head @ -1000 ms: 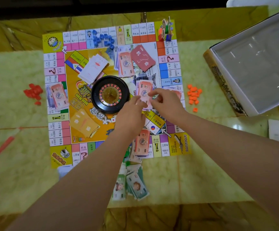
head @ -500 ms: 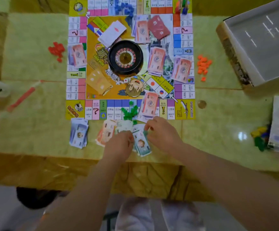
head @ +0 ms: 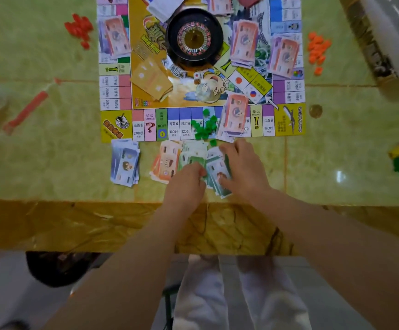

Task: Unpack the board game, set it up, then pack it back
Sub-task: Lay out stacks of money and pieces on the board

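Left hand (head: 186,184) pinches the green notes (head: 193,153) with curled fingers. Right hand (head: 243,170) clasps the same blurred pile between fingers and thumb, hiding its right side. The pile lies on the table (head: 50,163), just below the game board (head: 115,125), whose far part is cut off. The box (head: 379,32) is cropped at the top right. Small green houses (head: 204,129) cluster on the board's near edge.

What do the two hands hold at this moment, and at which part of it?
Both hold the green banknotes. The left hand pinches their left part; the right hand grips their right edge, as far as the blur allows.
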Motion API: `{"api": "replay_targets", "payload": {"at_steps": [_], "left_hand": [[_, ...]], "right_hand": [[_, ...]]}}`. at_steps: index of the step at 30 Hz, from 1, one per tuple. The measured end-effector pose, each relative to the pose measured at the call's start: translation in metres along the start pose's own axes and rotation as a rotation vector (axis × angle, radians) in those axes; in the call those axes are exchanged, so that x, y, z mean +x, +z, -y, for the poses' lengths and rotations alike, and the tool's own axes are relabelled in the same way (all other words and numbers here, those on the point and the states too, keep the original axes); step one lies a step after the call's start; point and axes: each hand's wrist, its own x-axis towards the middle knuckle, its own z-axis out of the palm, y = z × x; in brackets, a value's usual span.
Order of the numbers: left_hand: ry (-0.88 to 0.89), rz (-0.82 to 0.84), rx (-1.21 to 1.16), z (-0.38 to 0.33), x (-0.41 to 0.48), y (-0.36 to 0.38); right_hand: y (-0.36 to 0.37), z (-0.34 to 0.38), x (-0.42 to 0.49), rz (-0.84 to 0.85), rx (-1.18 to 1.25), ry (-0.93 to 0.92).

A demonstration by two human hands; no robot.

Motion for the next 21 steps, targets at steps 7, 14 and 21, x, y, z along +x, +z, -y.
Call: {"api": "replay_targets", "payload": {"at_steps": [7, 14, 21], "left_hand": [[-0.004, 0.034, 0.0, 0.011, -0.003, -0.005], [-0.014, 0.025, 0.005, 0.009, -0.001, -0.004], [0.036, 0.043, 0.024, 0.01, -0.001, -0.001]], "right_hand": [[0.0, 0.006, -0.005, 0.023, -0.049, 0.035], [0.004, 0.009, -0.005, 0.028, -0.094, 0.049], [0.007, 0.007, -0.011, 0.04, -0.079, 0.08]]}}
